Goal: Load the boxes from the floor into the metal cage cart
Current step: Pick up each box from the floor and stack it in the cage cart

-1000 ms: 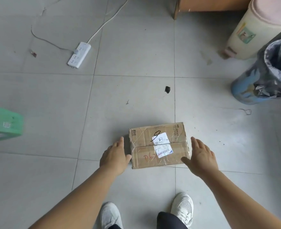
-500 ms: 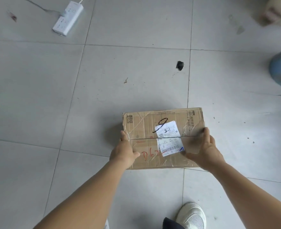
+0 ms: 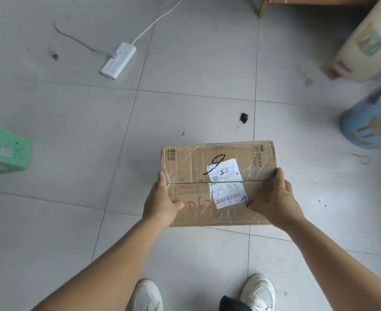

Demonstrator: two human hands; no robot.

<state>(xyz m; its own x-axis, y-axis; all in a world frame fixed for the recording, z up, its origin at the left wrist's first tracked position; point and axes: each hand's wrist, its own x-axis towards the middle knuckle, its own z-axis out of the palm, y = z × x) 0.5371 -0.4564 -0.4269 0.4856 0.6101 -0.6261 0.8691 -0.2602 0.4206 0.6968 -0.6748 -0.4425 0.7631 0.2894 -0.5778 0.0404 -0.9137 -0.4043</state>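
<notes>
Both hands grip the taped box (image 3: pixel 198 176): left hand (image 3: pixel 160 200), right hand (image 3: pixel 274 198). Its contents are hidden. A lined bin (image 3: pixel 369 122) stands right.

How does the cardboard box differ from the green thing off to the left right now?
The cardboard box is brown, taped and labelled, and gripped at both ends by the left hand and right hand. The green object is plain green plastic, untouched, lying on the floor and cut off by the frame edge. Both carry a small code sticker.
</notes>
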